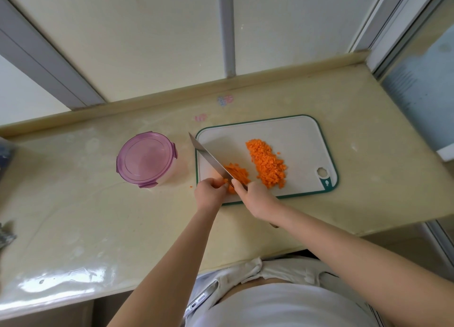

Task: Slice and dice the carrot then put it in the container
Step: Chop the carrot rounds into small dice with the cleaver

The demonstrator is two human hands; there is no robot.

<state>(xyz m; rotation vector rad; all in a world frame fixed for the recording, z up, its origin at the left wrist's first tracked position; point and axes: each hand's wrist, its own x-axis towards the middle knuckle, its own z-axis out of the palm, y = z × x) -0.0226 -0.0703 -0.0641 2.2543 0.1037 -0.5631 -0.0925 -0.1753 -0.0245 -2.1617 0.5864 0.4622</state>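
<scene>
A white cutting board (294,135) with a green rim lies on the counter. A heap of diced carrot (267,163) sits in its middle. Nearer the board's left front, a bundle of carrot strips (237,173) lies under the knife (208,154), whose blade runs diagonally up to the left past the board's edge. My right hand (255,196) grips the knife handle. With curled fingers, my left hand (210,190) holds the carrot strips just left of the blade. A round container (146,158) with a purple clip lid stands left of the board, lid on.
The beige counter (98,216) meets a wall ledge behind the board and ends at a glass panel on the right. One small carrot bit (191,186) lies on the counter left of the board. Dark objects sit at the far left edge.
</scene>
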